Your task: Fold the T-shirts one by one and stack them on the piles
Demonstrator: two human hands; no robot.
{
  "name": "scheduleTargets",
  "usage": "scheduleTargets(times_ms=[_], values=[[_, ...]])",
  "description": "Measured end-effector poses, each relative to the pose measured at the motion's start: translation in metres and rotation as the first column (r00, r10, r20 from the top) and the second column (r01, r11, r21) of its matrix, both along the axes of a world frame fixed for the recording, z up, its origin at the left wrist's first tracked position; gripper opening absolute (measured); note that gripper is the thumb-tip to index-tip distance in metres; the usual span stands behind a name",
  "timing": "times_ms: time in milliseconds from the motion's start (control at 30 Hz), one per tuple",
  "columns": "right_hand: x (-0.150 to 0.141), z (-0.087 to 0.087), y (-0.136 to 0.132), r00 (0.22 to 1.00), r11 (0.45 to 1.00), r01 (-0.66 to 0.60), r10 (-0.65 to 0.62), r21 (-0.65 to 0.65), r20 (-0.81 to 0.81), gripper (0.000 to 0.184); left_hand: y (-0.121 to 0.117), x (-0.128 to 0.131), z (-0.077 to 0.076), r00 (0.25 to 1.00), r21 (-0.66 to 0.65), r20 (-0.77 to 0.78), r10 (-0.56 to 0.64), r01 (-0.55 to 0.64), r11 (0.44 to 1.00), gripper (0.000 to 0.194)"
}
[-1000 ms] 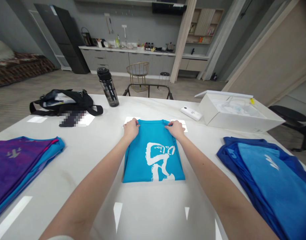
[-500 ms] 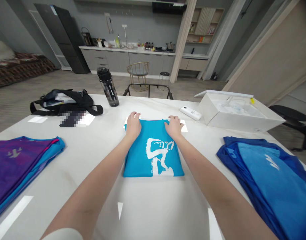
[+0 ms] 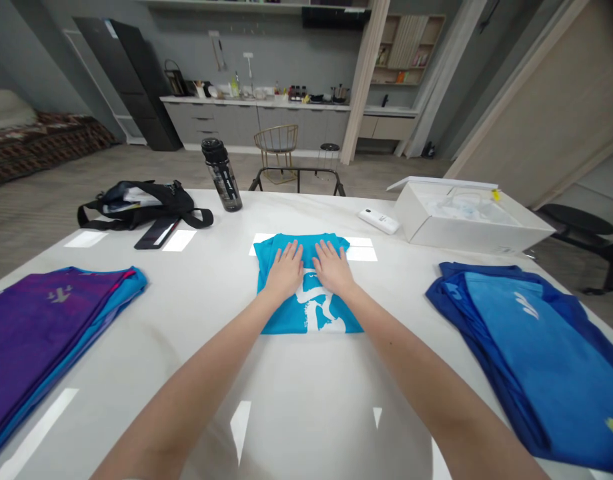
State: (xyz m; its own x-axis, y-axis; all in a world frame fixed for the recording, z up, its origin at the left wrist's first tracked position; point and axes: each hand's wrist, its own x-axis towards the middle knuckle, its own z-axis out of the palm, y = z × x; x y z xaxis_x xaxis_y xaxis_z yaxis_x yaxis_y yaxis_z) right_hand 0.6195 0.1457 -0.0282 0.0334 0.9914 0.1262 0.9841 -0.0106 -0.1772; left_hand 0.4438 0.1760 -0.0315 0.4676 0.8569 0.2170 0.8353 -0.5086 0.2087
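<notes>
A folded turquoise T-shirt with white brush lettering lies flat on the white table in front of me. My left hand rests palm down on its left half, fingers stretched out and pointing away from me. On the right half lies my right hand, likewise flat with its fingers spread. Both hands cover part of the lettering. Neither one grips the cloth.
Purple and blue shirts lie in a pile at left, blue shirts at right. Farther back are a black bag, a phone, a dark bottle, a white device and an open white box.
Both hands have moved inward from the shirt's far side corners and now lie flat on its middle. The shirt sits slightly farther from me, its far corners showing.
</notes>
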Motion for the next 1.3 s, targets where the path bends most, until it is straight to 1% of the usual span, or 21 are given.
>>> scheduleTargets(times_ms=[67,133,200,267,333,400,467,567,633,767,900,1067,1133,1200,1267,1300], values=[[-0.011,-0.002,-0.018,0.995,0.995,-0.095,0.095,0.009,-0.002,0.058,-0.021,0.004,-0.003,0.999,-0.007,-0.002,-0.048,0.048,0.999,0.056],[-0.019,-0.006,-0.036,0.990,0.990,-0.141,0.141,-0.004,-0.014,0.057,-0.038,0.003,-0.009,0.998,-0.041,-0.017,-0.065,0.064,0.997,0.056],[-0.019,-0.009,-0.050,0.993,0.993,-0.116,0.116,-0.007,-0.020,0.059,-0.049,-0.003,-0.013,0.998,-0.049,-0.023,-0.053,0.052,0.997,0.056],[-0.012,-0.008,-0.060,0.997,0.998,-0.069,0.068,-0.015,-0.024,0.063,-0.057,-0.011,-0.013,0.999,-0.050,-0.020,-0.026,0.025,0.998,0.059],[-0.006,-0.004,-0.071,1.000,0.999,-0.016,0.015,-0.036,-0.027,0.066,-0.067,-0.019,-0.011,1.000,-0.038,-0.010,0.009,-0.009,0.999,0.062],[-0.007,-0.001,-0.085,1.000,0.999,0.003,-0.004,-0.035,-0.016,0.066,-0.079,-0.025,-0.007,1.000,0.013,0.005,0.021,-0.021,1.000,0.062],[-0.014,0.000,-0.103,0.998,0.998,-0.056,0.056,-0.024,-0.001,0.064,-0.095,-0.029,-0.004,1.000,0.043,0.002,-0.029,0.029,0.999,0.061],[-0.027,-0.003,-0.131,0.984,0.984,-0.176,0.176,-0.035,0.007,0.063,-0.115,-0.036,-0.005,0.988,-0.021,-0.052,-0.149,0.148,0.989,0.056],[-0.030,-0.005,-0.146,0.985,0.984,-0.170,0.170,-0.047,0.009,0.063,-0.125,-0.043,-0.008,0.983,-0.055,-0.073,-0.168,0.164,0.985,0.055],[-0.017,-0.003,-0.165,0.997,0.993,-0.072,0.074,-0.090,0.017,0.066,-0.133,-0.058,-0.012,0.991,-0.071,-0.069,-0.117,0.113,0.991,0.057],[-0.001,0.000,-0.178,1.000,0.988,-0.015,0.016,-0.155,0.007,0.066,-0.140,-0.070,-0.011,0.992,-0.121,-0.078,-0.095,0.085,0.989,0.061],[0.004,0.001,-0.205,1.000,0.983,0.020,-0.021,-0.184,-0.007,0.068,-0.164,-0.083,-0.007,0.990,-0.168,-0.103,-0.096,0.078,0.983,0.069],[0.004,0.001,-0.216,1.000,0.982,0.022,-0.026,-0.186,-0.017,0.070,-0.174,-0.090,-0.002,0.987,-0.164,-0.129,-0.091,0.069,0.984,0.071],[0.007,0.003,-0.219,0.998,0.986,0.057,-0.061,-0.159,-0.022,0.071,-0.176,-0.096,0.007,0.986,-0.132,-0.161,-0.048,0.026,0.991,0.063],[0.013,0.005,-0.211,0.990,0.986,0.134,-0.137,-0.103,-0.018,0.070,-0.165,-0.100,0.019,0.982,-0.084,-0.185,0.048,-0.065,0.994,0.052],[0.017,0.008,-0.202,0.984,0.982,0.175,-0.177,-0.077,-0.019,0.070,-0.154,-0.100,0.026,0.978,-0.056,-0.185,0.099,-0.112,0.992,0.047]])
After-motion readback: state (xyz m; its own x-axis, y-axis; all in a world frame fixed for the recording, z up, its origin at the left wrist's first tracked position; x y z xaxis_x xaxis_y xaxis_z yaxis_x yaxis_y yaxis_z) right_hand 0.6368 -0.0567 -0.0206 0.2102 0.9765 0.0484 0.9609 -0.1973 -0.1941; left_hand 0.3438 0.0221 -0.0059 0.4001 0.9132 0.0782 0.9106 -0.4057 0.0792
